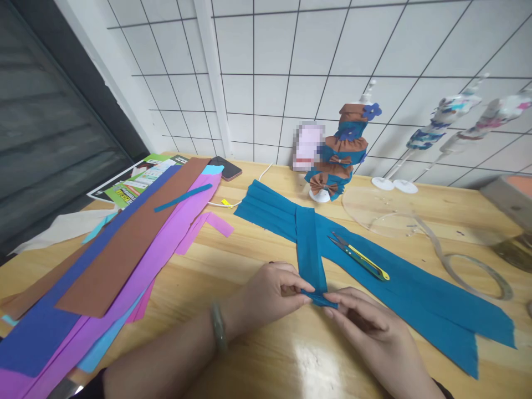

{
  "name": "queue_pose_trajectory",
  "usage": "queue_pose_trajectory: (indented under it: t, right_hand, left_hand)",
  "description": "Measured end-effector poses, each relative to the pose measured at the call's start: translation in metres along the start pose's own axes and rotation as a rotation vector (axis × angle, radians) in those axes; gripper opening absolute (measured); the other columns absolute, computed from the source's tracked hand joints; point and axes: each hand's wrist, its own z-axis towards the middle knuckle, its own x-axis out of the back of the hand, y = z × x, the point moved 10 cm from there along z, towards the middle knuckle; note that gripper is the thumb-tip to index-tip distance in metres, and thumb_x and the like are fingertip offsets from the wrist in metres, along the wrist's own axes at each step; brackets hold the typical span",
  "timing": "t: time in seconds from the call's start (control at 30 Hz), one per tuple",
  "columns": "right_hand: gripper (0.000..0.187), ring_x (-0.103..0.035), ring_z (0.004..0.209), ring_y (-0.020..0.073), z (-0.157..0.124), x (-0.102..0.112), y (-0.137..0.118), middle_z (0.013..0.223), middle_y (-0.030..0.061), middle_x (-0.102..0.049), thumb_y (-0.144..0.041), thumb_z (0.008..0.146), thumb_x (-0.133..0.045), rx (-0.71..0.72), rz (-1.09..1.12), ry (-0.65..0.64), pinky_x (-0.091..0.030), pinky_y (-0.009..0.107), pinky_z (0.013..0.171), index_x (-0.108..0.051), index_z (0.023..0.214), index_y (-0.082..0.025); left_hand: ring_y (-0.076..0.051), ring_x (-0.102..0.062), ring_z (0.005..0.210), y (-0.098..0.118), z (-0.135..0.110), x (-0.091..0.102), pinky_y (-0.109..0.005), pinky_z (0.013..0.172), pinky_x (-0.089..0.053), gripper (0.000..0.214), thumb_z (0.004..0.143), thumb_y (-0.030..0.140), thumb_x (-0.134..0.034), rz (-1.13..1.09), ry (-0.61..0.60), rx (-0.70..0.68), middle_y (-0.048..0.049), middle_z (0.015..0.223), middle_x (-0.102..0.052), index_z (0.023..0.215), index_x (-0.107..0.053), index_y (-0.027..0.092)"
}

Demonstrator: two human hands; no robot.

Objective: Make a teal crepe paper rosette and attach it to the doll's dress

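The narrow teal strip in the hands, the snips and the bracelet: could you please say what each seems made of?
Teal strip: probably crepe paper or thin fabric, matte and creased.
Snips: likely metal, judging by the thin grey blades; the smooth yellow grip may be plastic.
Bracelet: perhaps jade or glass, glossy and greenish.

Scene's bright & fairly evenly lit, source unclear, w/ white glare on the counter [316, 360] near btm ctr & soft shadows; dark panel [41, 116] at far L is dim. Wide-angle distortion slants the wall [274, 44] grid twd edges. R edge's a bit blurry; pixelated patch [308, 145] mid-back.
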Motion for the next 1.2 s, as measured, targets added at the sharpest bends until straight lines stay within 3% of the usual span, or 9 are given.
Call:
queue_pose_trajectory:
  t: [0.53,0.93,1.03,1.2]
  right_hand:
    - [0.006,-0.065,0.074,0.0159,0.0,-0.002,0.01,0.08,0.0045,-0.07,-0.025,0.075,-0.064,-0.083,0.046,-0.022,-0.053,0.02,0.062,-0.068,0.078,-0.023]
    - [0.01,-0.062,0.065,0.0152,-0.002,-0.006,0.013,0.078,0.0047,-0.068,-0.03,0.075,-0.062,-0.125,0.044,-0.047,-0.05,0.023,0.056,-0.068,0.078,-0.022]
    - [0.013,-0.063,0.071,0.0177,-0.004,-0.006,0.016,0.082,0.0057,-0.068,-0.032,0.075,-0.062,-0.161,0.031,-0.054,-0.051,0.025,0.058,-0.068,0.079,-0.022]
    - [0.015,-0.063,0.075,0.0194,-0.004,-0.007,0.021,0.082,0.0056,-0.068,-0.035,0.075,-0.062,-0.213,0.055,-0.065,-0.051,0.025,0.062,-0.068,0.078,-0.022]
  left_hand:
    - [-0.013,-0.057,0.069,0.009,0.0,0.003,-0.024,0.068,-0.043,0.011,0.073,0.019,-0.061,0.084,0.037,-0.061,-0.0035,0.07,-0.064,0.08,-0.068,0.015]
    - [-0.012,-0.055,0.069,0.012,0.001,0.004,-0.023,0.068,-0.042,0.007,0.073,0.018,-0.061,0.088,0.05,-0.091,-0.0028,0.069,-0.061,0.073,-0.067,0.015]
    - [-0.013,-0.056,0.075,0.015,0.001,0.006,-0.025,0.072,-0.043,0.006,0.072,0.018,-0.062,0.063,0.054,-0.105,-0.0042,0.075,-0.062,0.073,-0.067,0.015]
    - [-0.013,-0.055,0.074,0.0,-0.001,-0.002,-0.024,0.07,-0.044,0.018,0.07,0.021,-0.063,-0.06,-0.021,0.031,-0.0042,0.08,-0.063,0.087,-0.067,0.015]
